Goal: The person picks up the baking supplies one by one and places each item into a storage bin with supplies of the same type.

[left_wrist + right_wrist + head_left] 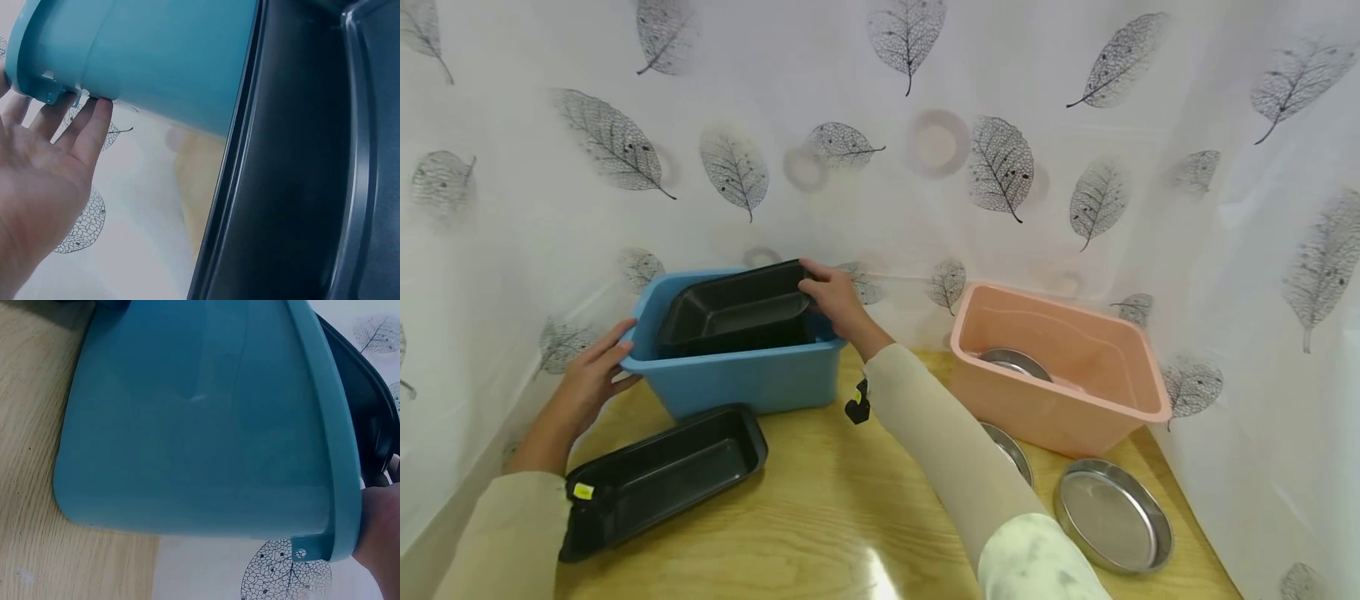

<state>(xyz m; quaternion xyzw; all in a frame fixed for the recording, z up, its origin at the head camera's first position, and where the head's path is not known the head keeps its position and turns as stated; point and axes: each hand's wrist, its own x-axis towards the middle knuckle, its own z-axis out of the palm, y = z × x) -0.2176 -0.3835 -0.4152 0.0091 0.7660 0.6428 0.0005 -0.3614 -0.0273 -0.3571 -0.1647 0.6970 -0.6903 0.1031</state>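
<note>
At the back left stands a blue plastic bin [737,379]. My left hand [587,375] grips the rim at its left end; in the left wrist view the fingers [90,134] lie under the lip. A black loaf pan [737,304] sits tilted in the bin, its right end raised above the rim. My right hand [835,300] pinches that raised end, thumb toward the inside. Dark material shows beneath the pan, but I cannot tell whether it is a second pan. Another black loaf pan [677,467] lies on the table in front of the bin, partly behind my left wrist.
A pink bin [1045,408] stands at the right with a round metal pan [1015,362] inside. Two more round metal pans, one [1112,517] near the table's right edge and one [1011,450] partly behind my right sleeve, lie on the wooden table [820,500]. Leaf-print sheeting [865,208] hangs behind.
</note>
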